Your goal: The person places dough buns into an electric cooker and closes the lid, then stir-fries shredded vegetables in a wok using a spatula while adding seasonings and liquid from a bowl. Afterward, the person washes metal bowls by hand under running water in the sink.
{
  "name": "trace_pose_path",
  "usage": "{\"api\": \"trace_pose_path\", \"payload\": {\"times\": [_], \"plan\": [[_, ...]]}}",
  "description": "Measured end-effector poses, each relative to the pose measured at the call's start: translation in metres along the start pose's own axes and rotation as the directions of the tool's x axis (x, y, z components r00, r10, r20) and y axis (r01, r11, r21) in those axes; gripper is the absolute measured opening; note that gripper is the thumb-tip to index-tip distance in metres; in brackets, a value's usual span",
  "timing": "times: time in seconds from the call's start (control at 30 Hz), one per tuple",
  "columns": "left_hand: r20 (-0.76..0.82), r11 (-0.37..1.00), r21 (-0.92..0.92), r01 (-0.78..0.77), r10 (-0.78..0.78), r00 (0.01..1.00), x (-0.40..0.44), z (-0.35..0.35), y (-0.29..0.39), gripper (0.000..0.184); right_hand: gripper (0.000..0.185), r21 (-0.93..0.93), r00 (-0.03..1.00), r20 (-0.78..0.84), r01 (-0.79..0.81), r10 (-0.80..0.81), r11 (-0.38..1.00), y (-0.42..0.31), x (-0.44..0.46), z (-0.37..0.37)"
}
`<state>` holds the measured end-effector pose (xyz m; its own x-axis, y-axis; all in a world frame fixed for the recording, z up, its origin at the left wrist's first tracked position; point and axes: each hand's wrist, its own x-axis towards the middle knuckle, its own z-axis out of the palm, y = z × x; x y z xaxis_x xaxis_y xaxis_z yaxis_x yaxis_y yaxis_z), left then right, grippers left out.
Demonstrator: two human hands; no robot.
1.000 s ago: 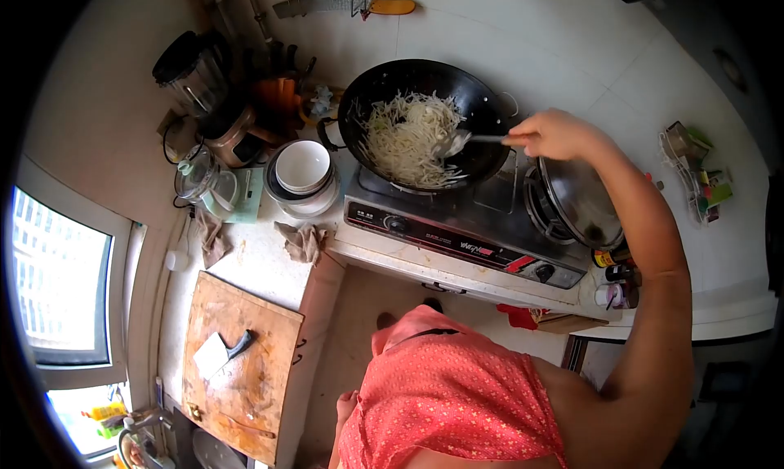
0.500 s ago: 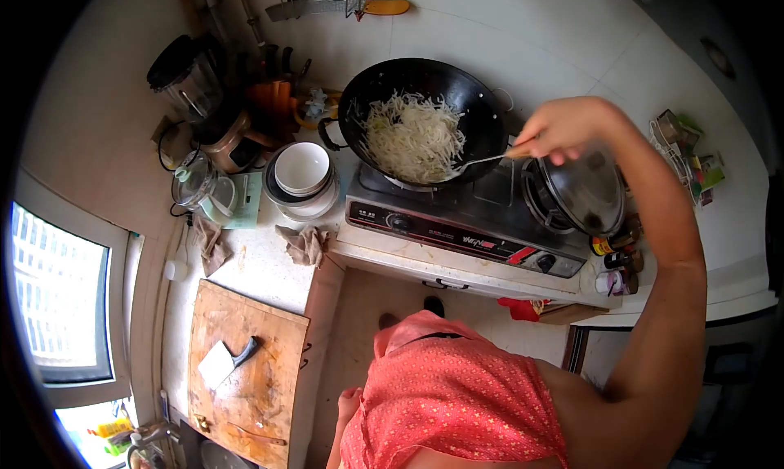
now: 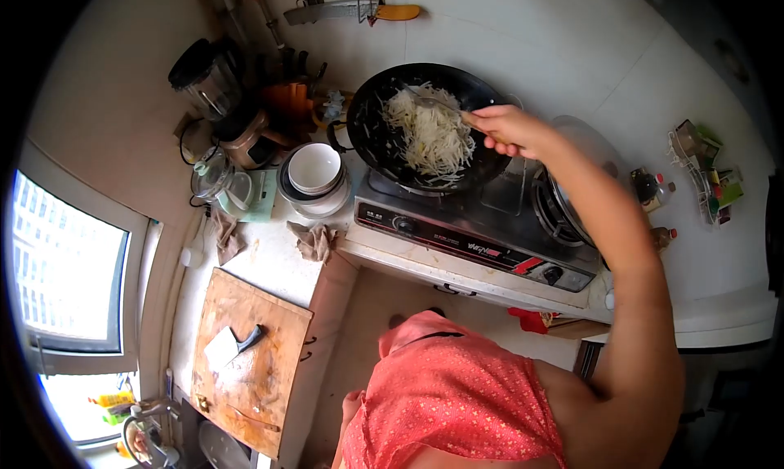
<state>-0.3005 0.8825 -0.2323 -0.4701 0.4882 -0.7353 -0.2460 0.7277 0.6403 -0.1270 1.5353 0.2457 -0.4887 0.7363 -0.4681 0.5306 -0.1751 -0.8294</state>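
My right hand [image 3: 513, 131] is closed around the wooden handle of a spatula [image 3: 445, 104]. The spatula's metal end reaches into the far side of a black wok [image 3: 371, 142], among pale shredded strips [image 3: 437, 138] that look like potato. The wok sits on the left burner of a gas stove [image 3: 482, 240]. Low beside my red apron, my left hand [image 3: 352, 402] is partly in view, with its fingers mostly hidden. It is apart from the counter and the wok.
Stacked bowls [image 3: 314, 168] stand left of the wok, near a blender [image 3: 208, 85]. A cleaver [image 3: 233, 345] lies on a wooden cutting board [image 3: 273, 318]. On the right burner, a lidded pan [image 3: 563, 195] is partly behind my forearm. Bottles [image 3: 652, 190] stand farther right.
My right hand has moved left with the spatula, whose end went from the wok's near right side to its far side. The shredded strips have shifted into a narrower heap.
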Motion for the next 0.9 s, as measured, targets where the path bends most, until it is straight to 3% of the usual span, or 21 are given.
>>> {"api": "trace_pose_path", "payload": {"times": [0.07, 0.1, 0.13, 0.2, 0.27, 0.3, 0.37, 0.4, 0.43, 0.47, 0.6, 0.63, 0.8, 0.9], "plan": [[-0.001, 1.000, 0.023, -0.004, 0.004, 1.000, -0.011, 0.008, 0.026, 0.026, 0.040, -0.332, 0.998, -0.019, 0.056, -0.066, 0.942, 0.013, 0.013, 0.019], [-0.009, 1.000, 0.026, -0.005, 0.005, 1.000, -0.010, 0.009, 0.031, 0.026, 0.040, -0.382, 0.998, 0.060, 0.017, 0.006, 0.924, 0.012, 0.004, 0.023], [-0.010, 0.998, -0.058, -0.012, 0.012, 1.000, -0.011, 0.009, 0.033, 0.025, 0.040, -0.376, 0.998, 0.064, 0.020, 0.005, 0.926, 0.011, -0.007, 0.018], [-0.008, 0.973, -0.231, -0.029, 0.027, 1.000, -0.011, 0.016, 0.039, 0.025, 0.040, -0.496, 0.971, 0.220, 0.029, 0.093, 0.868, 0.003, -0.033, -0.004], [-0.019, 0.987, -0.157, -0.011, 0.008, 1.000, -0.034, 0.022, 0.085, 0.024, 0.041, -0.522, 0.960, 0.253, 0.030, 0.121, 0.853, -0.001, -0.047, -0.029], [-0.029, 0.996, -0.088, 0.009, -0.011, 1.000, -0.051, 0.027, 0.117, 0.024, 0.040, -0.486, 0.977, 0.210, 0.072, 0.037, 0.871, 0.006, -0.045, -0.043], [-0.062, 0.986, -0.165, -0.007, -0.003, 0.998, -0.090, 0.042, 0.181, 0.023, 0.039, -0.457, 0.980, 0.196, 0.130, -0.043, 0.880, 0.017, -0.037, -0.054], [-0.090, 0.972, -0.233, -0.030, 0.009, 0.996, -0.101, 0.050, 0.201, 0.021, 0.039, -0.442, 0.989, 0.094, 0.144, -0.114, 0.885, 0.020, -0.029, -0.052], [-0.117, 0.967, -0.252, -0.025, -0.004, 0.993, -0.104, 0.053, 0.208, 0.021, 0.039, -0.425, 0.983, -0.009, 0.162, -0.183, 0.891, 0.023, -0.020, -0.050], [-0.120, 0.981, -0.195, -0.024, 0.000, 0.993, -0.106, 0.054, 0.214, 0.021, 0.039, -0.426, 0.981, 0.021, 0.182, -0.191, 0.886, 0.032, -0.010, -0.047], [-0.154, 0.982, -0.171, -0.079, 0.052, 0.987, -0.111, 0.059, 0.218, 0.020, 0.040, -0.528, 0.934, 0.346, 0.269, -0.086, 0.806, 0.043, -0.017, -0.049], [-0.163, 0.983, -0.164, -0.078, 0.051, 0.985, -0.112, 0.059, 0.216, 0.022, 0.041, -0.526, 0.936, 0.352, 0.221, -0.026, 0.821, 0.020, -0.044, -0.049], [-0.200, 0.969, -0.234, -0.079, 0.031, 0.979, -0.117, 0.059, 0.180, 0.028, 0.048, -0.617, 0.964, 0.234, 0.246, -0.124, 0.747, 0.031, -0.054, -0.046], [-0.257, 0.992, -0.095, -0.080, 0.053, 0.965, -0.131, 0.056, 0.160, 0.029, 0.052, -0.660, 0.970, 0.220, 0.228, -0.107, 0.716, 0.019, -0.072, -0.010]]}}
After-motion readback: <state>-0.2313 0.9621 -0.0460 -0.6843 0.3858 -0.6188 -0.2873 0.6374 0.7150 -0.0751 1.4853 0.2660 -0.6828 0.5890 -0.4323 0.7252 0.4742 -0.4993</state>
